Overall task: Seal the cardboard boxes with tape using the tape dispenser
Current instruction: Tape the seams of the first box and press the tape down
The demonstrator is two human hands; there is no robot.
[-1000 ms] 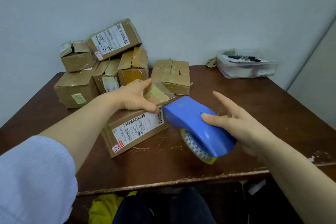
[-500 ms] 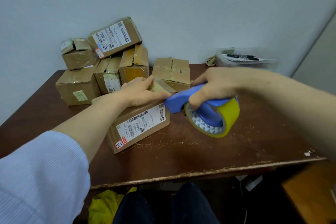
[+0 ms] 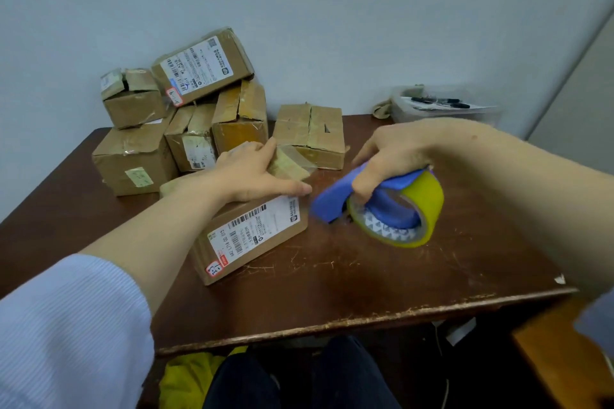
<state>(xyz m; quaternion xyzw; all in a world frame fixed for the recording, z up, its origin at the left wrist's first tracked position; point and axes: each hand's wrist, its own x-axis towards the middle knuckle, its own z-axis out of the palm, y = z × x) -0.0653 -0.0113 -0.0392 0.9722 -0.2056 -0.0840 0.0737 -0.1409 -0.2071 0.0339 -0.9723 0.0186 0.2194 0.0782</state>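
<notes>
Blue tape dispenser [image 3: 382,206] still gripped by right hand [image 3: 392,156]; left hand [image 3: 252,173] stays flat on box [image 3: 252,232].

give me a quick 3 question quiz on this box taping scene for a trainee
1. True or false: the left hand rests on top of the labelled box nearest the person.
2. Which hand grips the blue tape dispenser? A) left B) right C) both
3. Fill in: the tape roll on the dispenser is ____ in colour.

Key
1. True: the palm presses flat on its top.
2. B: the right hand is closed around the handle, beside the box's right end.
3. Yellow.
</notes>
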